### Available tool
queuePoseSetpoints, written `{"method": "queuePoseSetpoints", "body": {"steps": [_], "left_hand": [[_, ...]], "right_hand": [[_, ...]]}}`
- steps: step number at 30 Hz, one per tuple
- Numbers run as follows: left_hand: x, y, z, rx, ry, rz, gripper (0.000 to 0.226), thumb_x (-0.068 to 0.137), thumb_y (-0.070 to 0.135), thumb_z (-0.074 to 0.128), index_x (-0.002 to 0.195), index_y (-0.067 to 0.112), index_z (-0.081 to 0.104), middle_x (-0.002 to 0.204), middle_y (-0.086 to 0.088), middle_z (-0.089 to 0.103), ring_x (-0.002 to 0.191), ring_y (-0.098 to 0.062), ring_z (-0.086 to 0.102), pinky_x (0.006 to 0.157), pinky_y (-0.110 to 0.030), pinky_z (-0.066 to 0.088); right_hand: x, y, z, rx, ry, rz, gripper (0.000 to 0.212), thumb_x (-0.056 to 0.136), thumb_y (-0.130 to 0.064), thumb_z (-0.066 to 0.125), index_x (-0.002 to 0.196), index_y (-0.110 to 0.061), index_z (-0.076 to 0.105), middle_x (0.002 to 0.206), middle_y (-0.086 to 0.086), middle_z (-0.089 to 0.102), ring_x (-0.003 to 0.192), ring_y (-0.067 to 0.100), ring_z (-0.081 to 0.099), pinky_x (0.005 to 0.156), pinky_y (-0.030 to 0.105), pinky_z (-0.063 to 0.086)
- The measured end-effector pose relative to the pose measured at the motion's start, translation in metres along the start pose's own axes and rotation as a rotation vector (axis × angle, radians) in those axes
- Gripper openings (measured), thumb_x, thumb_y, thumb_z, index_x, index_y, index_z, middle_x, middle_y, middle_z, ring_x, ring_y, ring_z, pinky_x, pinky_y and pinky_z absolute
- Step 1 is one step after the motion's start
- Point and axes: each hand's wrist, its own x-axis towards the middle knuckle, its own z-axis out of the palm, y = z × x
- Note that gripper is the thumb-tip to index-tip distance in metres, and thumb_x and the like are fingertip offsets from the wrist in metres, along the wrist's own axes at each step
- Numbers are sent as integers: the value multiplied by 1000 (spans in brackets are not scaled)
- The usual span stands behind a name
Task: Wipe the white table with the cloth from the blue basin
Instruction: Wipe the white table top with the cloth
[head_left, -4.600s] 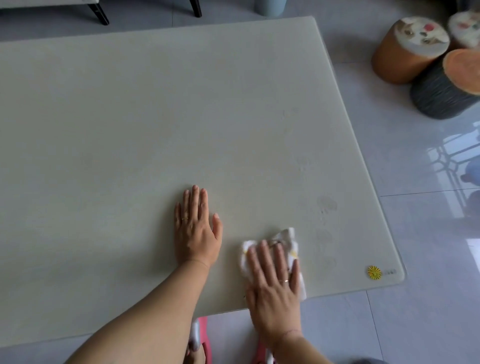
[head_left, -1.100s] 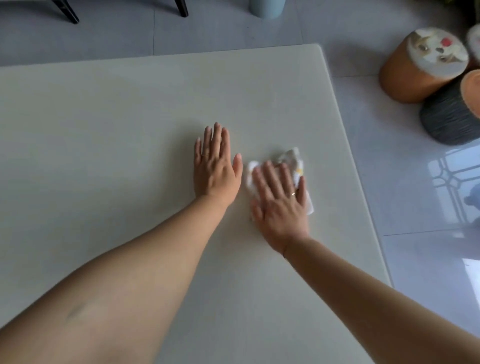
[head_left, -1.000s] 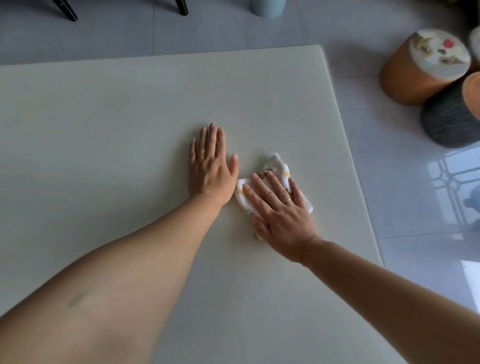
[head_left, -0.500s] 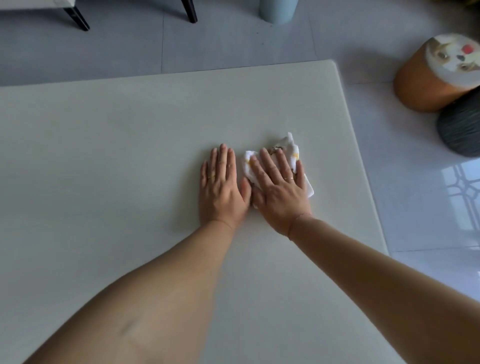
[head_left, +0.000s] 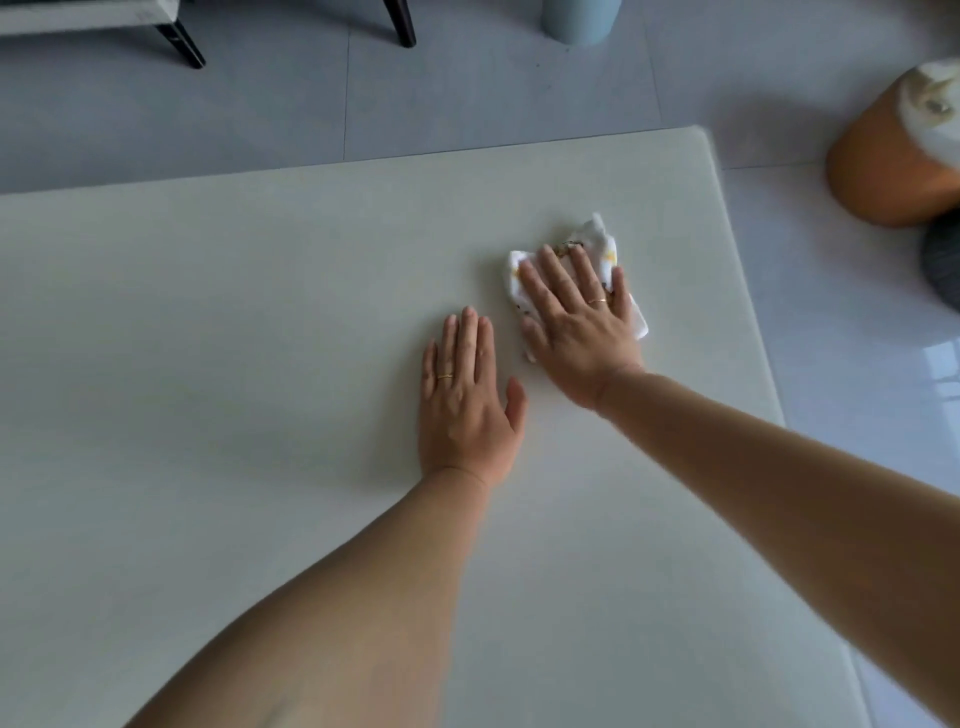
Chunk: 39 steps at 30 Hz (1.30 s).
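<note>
The right hand (head_left: 576, 322), fingers (head_left: 556, 275) flat on the cloth (head_left: 602, 244), has slid ahead of the left hand (head_left: 465, 400), which stays spread, holding nothing, on the surface (head_left: 208, 364).

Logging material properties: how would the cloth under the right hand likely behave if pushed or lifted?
The cloth is probably floppy: it lies crumpled in folds under the right hand, so lifted it would likely droop. It looks thin, so likely light. Pressed flat on the smooth white table, it should slide, not roll.
</note>
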Motion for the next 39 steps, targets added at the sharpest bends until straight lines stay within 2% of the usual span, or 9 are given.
{"method": "queuePoseSetpoints", "body": {"steps": [2,4,11,14,17,19,26,31,39], "left_hand": [[-1,0,-1,-7,-3,0,68,88,38,29,148,7,26,157,-10,21,146,-24,16,119,-39,10],[-1,1,-1,-2,2,0,67,88,38,30,147,6,28,156,-10,23,145,-24,18,119,-40,13],[0,2,-2,-1,-18,-9,67,86,36,34,146,5,32,154,-12,29,144,-26,24,117,-41,17],[0,3,-2,11,-20,-13,66,87,35,34,145,4,33,153,-13,31,143,-26,26,117,-42,20],[-1,2,-2,14,-15,-6,66,87,35,36,145,4,33,154,-13,30,143,-26,25,116,-44,22],[0,2,-2,18,-17,-1,66,87,35,36,145,4,33,154,-12,29,143,-27,25,116,-44,22],[0,2,-2,19,-20,6,66,86,34,37,145,3,34,154,-12,29,142,-28,26,115,-44,22],[1,2,-2,28,-24,13,66,86,34,37,144,3,34,153,-12,30,142,-29,27,114,-44,20],[1,2,-1,44,-10,21,66,86,34,36,144,2,35,153,-14,31,142,-29,28,114,-43,20]], "right_hand": [[8,33,-10,-85,-47,-256,54,99,-44,27,149,-34,11,159,-8,10,146,19,3,116,44,-2],[22,68,-18,-125,-57,-276,53,99,-44,26,149,-35,10,158,-9,10,146,16,4,117,42,-1],[58,17,-6,121,84,467,58,95,-38,29,150,-32,10,159,-6,6,146,21,-3,113,51,-10],[51,-13,1,125,56,220,57,96,-37,29,150,-32,11,159,-7,7,146,22,-3,113,50,-10],[53,25,-9,-24,-2,-205,56,96,-39,34,149,-33,16,158,-6,15,146,20,6,116,45,-2],[66,63,-17,-100,2,-274,55,97,-40,36,149,-33,17,157,-6,18,146,19,11,117,44,3],[114,73,-21,33,27,374,59,95,-42,24,150,-32,6,160,-8,0,146,20,-7,113,51,-8],[109,103,-35,-44,-35,-45,55,98,-48,23,149,-36,8,159,-8,6,146,18,-2,115,50,-4],[90,105,-30,31,39,405,62,93,-42,27,150,-29,5,160,-2,1,146,25,-6,114,52,-4]]}}
